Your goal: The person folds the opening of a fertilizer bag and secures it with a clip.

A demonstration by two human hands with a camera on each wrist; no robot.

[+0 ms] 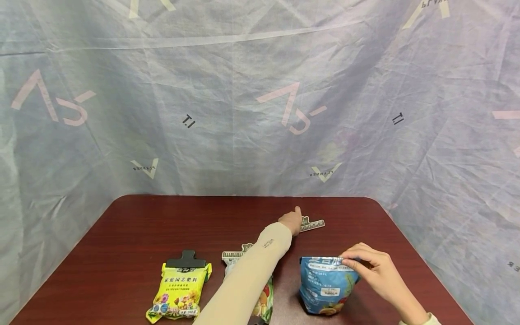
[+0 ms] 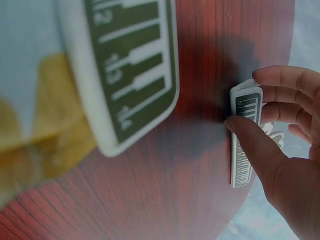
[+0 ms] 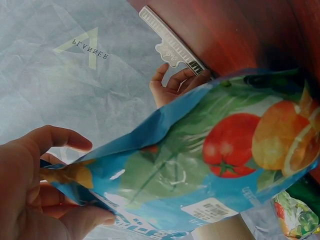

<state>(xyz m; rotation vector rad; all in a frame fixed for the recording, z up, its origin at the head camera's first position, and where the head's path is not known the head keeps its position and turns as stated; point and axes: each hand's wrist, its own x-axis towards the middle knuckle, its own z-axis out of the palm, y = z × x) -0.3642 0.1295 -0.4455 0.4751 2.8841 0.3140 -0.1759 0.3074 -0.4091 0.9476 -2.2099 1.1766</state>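
My left hand (image 1: 291,221) reaches to the far part of the table, at the left end of a bag clip (image 1: 312,225) printed with piano keys. In the left wrist view, the thumb (image 2: 255,150) lies across the front of that clip (image 2: 243,160), while the fingers curl round its end and back. My right hand (image 1: 375,268) pinches the top corner of a blue printed bag (image 1: 327,286), which stands upright at the near right. Tomato and orange pictures show on the bag (image 3: 200,160) in the right wrist view.
A yellow bag (image 1: 180,291) closed with a black clip (image 1: 187,259) lies at the near left. Beside it, another bag (image 1: 264,302) with a piano-key clip (image 1: 233,255) is partly hidden under my left sleeve (image 1: 248,280). Grey cloth (image 1: 231,113) hangs behind the red-brown table (image 1: 183,216).
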